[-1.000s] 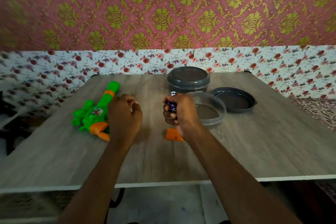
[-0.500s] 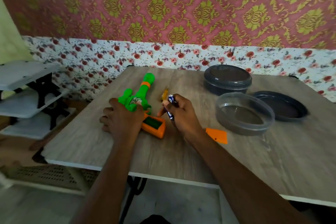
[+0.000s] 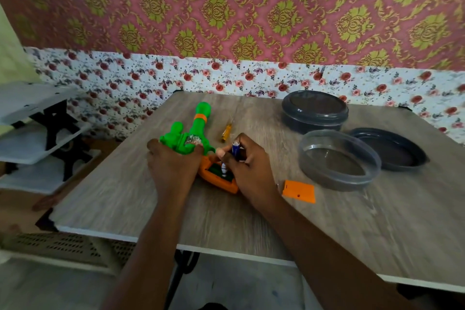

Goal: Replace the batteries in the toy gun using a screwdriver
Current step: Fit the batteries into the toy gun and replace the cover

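Note:
A green toy gun (image 3: 195, 131) with an orange grip lies on the wooden table (image 3: 352, 221), barrel pointing away. My left hand (image 3: 171, 166) presses down on its body. My right hand (image 3: 249, 168) holds blue batteries (image 3: 235, 152) upright, one end dipping into the open battery compartment (image 3: 219, 175) in the orange grip. The orange compartment cover (image 3: 299, 191) lies loose on the table to the right of my right hand. A yellow-handled screwdriver (image 3: 227, 132) rests beyond the gun, untouched.
A clear round container (image 3: 339, 160) stands right of my hands, its dark lid (image 3: 392, 148) beside it. A closed dark container (image 3: 314, 111) sits behind. A white shelf unit (image 3: 32, 133) stands left of the table. The wall is close behind.
My right hand has carried the batteries left from near the clear container to the gun's grip. My left hand has settled on the gun. The view has swung left.

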